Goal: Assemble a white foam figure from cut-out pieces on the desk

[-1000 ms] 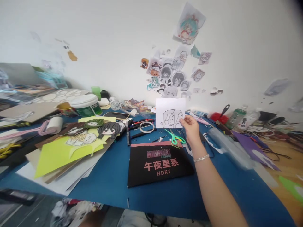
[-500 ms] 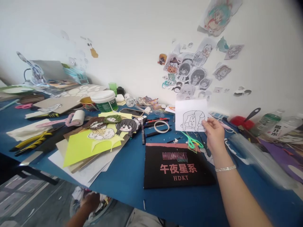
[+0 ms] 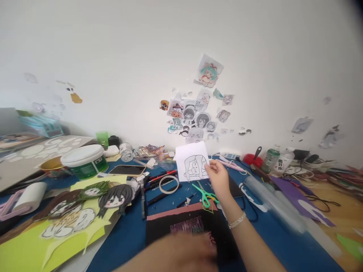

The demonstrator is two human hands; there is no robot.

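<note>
Right hand (image 3: 219,177) pinches drawing (image 3: 191,151) by its right edge, drawing held up just below frame centre. Left hand (image 3: 190,249) blurred, bottom centre, in front of black board (image 3: 157,228); grip can't be told. Scissors (image 3: 206,199) below drawing; tape ring (image 3: 160,185) left of them. Blue table (image 3: 297,249) cluttered: yellow sheet (image 3: 25,253) lower left, tub (image 3: 84,169) mid-left, bottles (image 3: 272,158) mid-right. Pale wall (image 3: 113,56) fills upper half, pictures (image 3: 202,120) stuck on above drawing.

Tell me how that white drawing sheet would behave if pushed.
The white sheet probably has some stiffness: gripped by the right hand at one side, it looks nearly flat. It is likely light, since one hand holds it. Looking like paper, it might bend when pushed.
</note>
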